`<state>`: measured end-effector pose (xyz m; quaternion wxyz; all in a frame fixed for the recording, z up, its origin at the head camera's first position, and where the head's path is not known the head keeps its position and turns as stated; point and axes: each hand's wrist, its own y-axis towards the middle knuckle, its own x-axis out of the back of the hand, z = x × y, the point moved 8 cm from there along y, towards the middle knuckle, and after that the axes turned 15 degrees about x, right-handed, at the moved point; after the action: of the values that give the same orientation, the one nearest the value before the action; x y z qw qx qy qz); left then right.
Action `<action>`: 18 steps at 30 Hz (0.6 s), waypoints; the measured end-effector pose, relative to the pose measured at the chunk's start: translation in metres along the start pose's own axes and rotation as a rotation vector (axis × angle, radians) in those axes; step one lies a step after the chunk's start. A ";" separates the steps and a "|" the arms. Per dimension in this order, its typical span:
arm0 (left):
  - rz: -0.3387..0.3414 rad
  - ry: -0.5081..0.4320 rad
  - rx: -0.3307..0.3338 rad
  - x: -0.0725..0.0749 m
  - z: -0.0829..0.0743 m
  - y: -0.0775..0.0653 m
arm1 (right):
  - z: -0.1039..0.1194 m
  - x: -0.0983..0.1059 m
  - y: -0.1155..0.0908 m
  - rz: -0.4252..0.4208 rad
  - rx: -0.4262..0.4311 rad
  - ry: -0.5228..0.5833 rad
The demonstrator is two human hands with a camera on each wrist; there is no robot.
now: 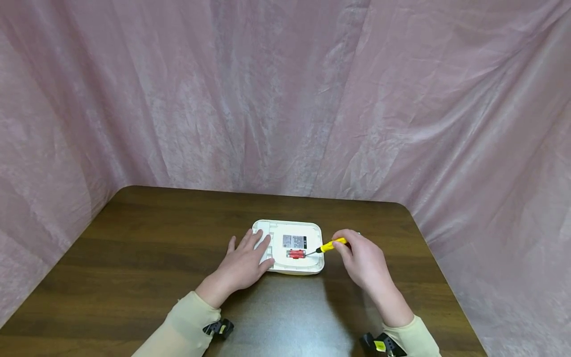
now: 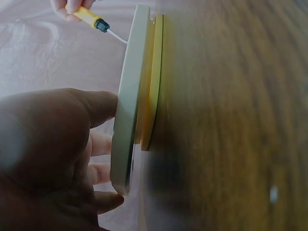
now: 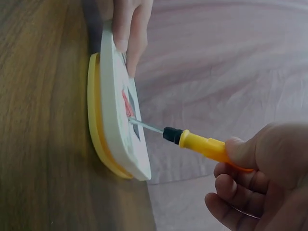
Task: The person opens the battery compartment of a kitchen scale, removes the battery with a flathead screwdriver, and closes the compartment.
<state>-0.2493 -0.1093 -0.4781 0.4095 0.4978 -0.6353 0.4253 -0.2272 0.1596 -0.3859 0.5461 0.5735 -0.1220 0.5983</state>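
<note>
Nearest are the cuffs of two pale sleeves, the left sleeve [image 1: 180, 327] and the right sleeve [image 1: 414, 338], with a black wrist unit at each: the left unit [image 1: 218, 327] and the right unit [image 1: 382, 345]. Beyond them the left hand [image 1: 243, 265] lies flat with its fingers spread, resting on the left side of a white case [image 1: 292, 226] and grasping nothing. The right hand [image 1: 368, 260], just past the case's right side, pinches a yellow screwdriver [image 1: 333, 245] by its handle between thumb and fingers; in the right wrist view its other fingers are loosely bent below the handle. The screwdriver slants down to the left, past its black collar, and its tip meets the right end of a small red piece [image 1: 296, 254] set in the near part of the case. Just beyond the red piece is a grey label [image 1: 292, 242] with a dark right end, its print too small to read. The case sits around the middle of the brown wooden counter [image 1: 134, 258], its yellow underside [image 3: 95, 130] towards the wood. Past the counter's far, rounded corners hangs a pink curtain [image 1: 267, 99], creased and slightly shiny, which also runs down both sides.
</note>
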 end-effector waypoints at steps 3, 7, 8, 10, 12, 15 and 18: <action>0.002 -0.013 -0.001 0.000 -0.001 -0.001 | -0.011 -0.003 -0.003 0.022 -0.056 0.038; -0.002 -0.008 -0.006 0.001 -0.001 -0.002 | -0.024 -0.006 -0.007 0.054 -0.138 0.077; -0.004 -0.010 -0.009 0.000 -0.001 -0.002 | -0.027 -0.006 -0.008 0.063 -0.155 0.084; -0.003 -0.009 -0.012 0.000 -0.001 -0.002 | -0.031 -0.007 -0.010 0.078 -0.181 0.094; -0.005 -0.015 -0.017 0.000 -0.001 -0.003 | -0.035 -0.008 -0.012 0.086 -0.197 0.103; -0.005 -0.019 -0.019 0.001 -0.001 -0.003 | -0.037 -0.009 -0.013 0.095 -0.209 0.112; -0.005 -0.018 -0.018 0.002 -0.001 -0.004 | -0.039 -0.010 -0.012 0.104 -0.218 0.120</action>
<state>-0.2459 -0.1096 -0.4756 0.4093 0.4995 -0.6414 0.4142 -0.2411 0.1890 -0.4119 0.5797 0.4668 -0.1828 0.6423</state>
